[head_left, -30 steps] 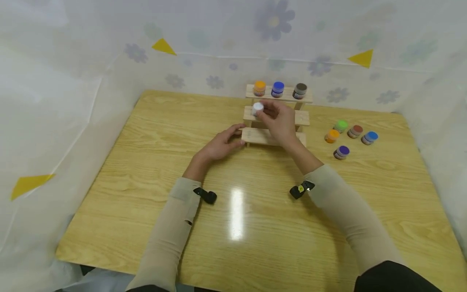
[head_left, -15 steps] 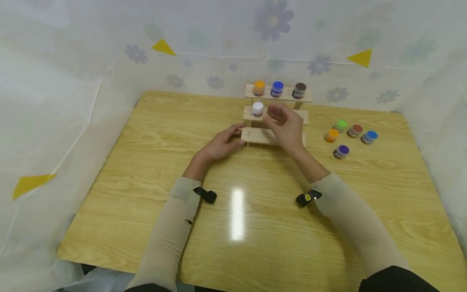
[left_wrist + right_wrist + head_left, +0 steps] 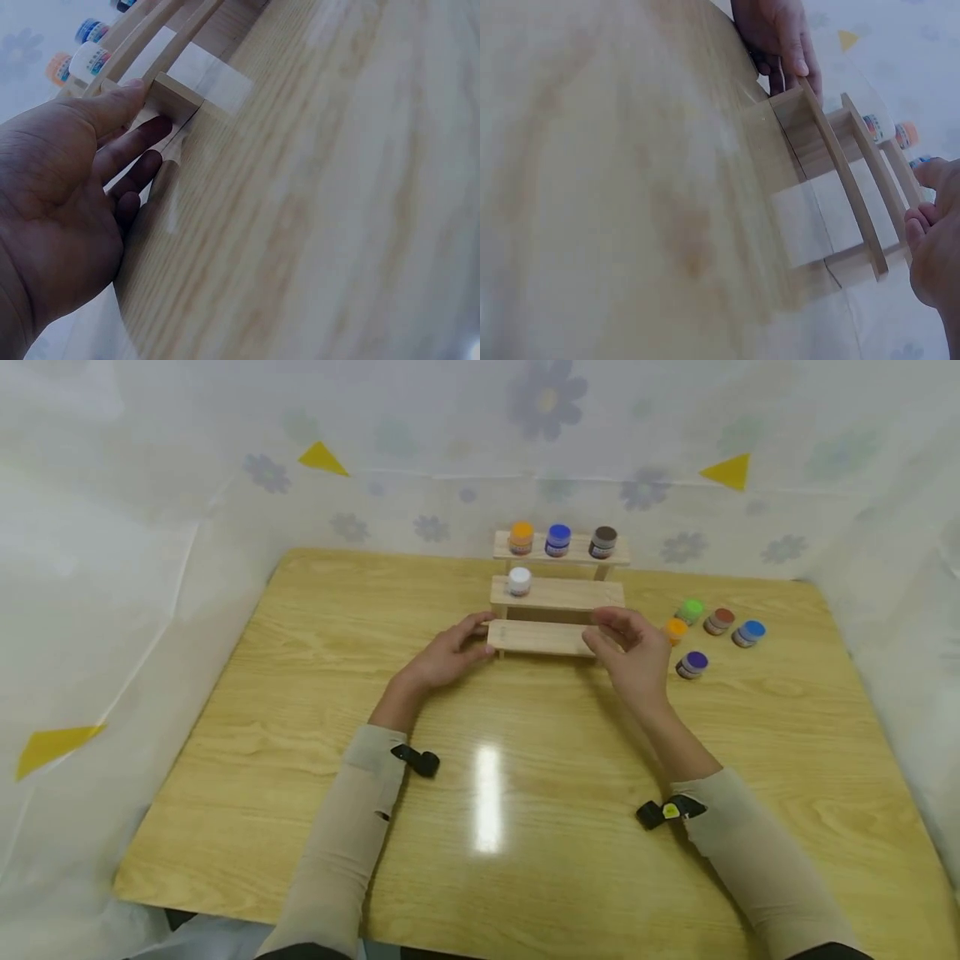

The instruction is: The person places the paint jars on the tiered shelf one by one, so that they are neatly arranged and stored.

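The wooden shelf (image 3: 555, 595) was positioned at the rear of the worktop (image 3: 555, 718). Its left end was held by the left hand (image 3: 444, 658): the thumb (image 3: 112, 109) was placed at the lowest tier (image 3: 536, 639), and the fingers (image 3: 139, 145) were partly hidden at the end. The right hand (image 3: 635, 658) was positioned at that tier's right end, fingers loosely bent and unloaded; that end was covered, so contact could not be determined. In the right wrist view, this hand was cut off. The white jar (image 3: 519, 582) was seated at the middle tier's left. The orange jar (image 3: 521, 539), blue jar (image 3: 557, 542) and dark jar (image 3: 603, 543) were aligned on top; the dark jar was cropped in the left wrist view. Five more jars (image 3: 692, 666) were grouped at right, one orange-lidded jar (image 3: 676, 631) being partly obscured. Labels could not be read.
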Demonstrator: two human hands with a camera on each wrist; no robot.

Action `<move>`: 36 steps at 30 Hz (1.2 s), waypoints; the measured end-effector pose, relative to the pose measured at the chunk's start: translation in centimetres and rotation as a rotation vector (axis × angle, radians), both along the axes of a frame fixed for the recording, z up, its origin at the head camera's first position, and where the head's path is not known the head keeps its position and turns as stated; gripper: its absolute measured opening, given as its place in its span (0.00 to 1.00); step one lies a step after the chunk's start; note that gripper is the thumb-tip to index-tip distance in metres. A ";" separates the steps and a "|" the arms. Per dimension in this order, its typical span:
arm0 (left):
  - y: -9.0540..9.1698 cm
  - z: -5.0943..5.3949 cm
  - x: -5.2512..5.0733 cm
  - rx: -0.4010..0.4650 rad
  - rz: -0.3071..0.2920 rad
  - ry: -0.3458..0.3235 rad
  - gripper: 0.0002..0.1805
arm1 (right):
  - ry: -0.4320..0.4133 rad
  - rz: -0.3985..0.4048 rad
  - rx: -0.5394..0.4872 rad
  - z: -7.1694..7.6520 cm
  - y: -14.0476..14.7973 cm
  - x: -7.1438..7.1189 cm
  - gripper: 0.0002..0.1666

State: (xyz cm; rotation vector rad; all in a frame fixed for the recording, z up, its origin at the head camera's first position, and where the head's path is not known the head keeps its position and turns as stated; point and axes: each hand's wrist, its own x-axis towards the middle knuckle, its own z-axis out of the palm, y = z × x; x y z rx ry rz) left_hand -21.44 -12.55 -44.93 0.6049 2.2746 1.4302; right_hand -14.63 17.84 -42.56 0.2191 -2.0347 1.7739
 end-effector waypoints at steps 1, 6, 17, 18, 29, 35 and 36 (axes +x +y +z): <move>0.0 -0.1 0.0 0.001 -0.001 0.003 0.34 | 0.003 -0.006 -0.004 -0.4 0.5 0.1 0.18; 0.1 -0.3 -0.2 0.016 -0.016 0.008 0.34 | -0.045 -0.020 -0.026 -1.3 2.4 1.3 0.20; 0.4 -0.3 -0.1 0.012 -0.011 -0.008 0.35 | -0.209 -0.084 -0.125 -2.3 6.1 4.5 0.21; 0.3 -0.2 -0.1 0.008 -0.006 -0.008 0.35 | -0.204 -0.089 -0.138 -2.4 6.4 4.7 0.21; -0.1 -0.2 -0.2 0.016 -0.010 -0.006 0.34 | -0.261 -0.173 -0.204 -2.9 9.2 6.6 0.23; 0.0 -0.1 -0.1 0.004 -0.010 -0.013 0.34 | -0.251 -0.228 -0.183 -2.8 10.4 7.0 0.23; 0.0 0.0 -0.1 0.003 -0.010 -0.014 0.34 | -0.255 -0.250 -0.156 -2.8 10.6 7.1 0.23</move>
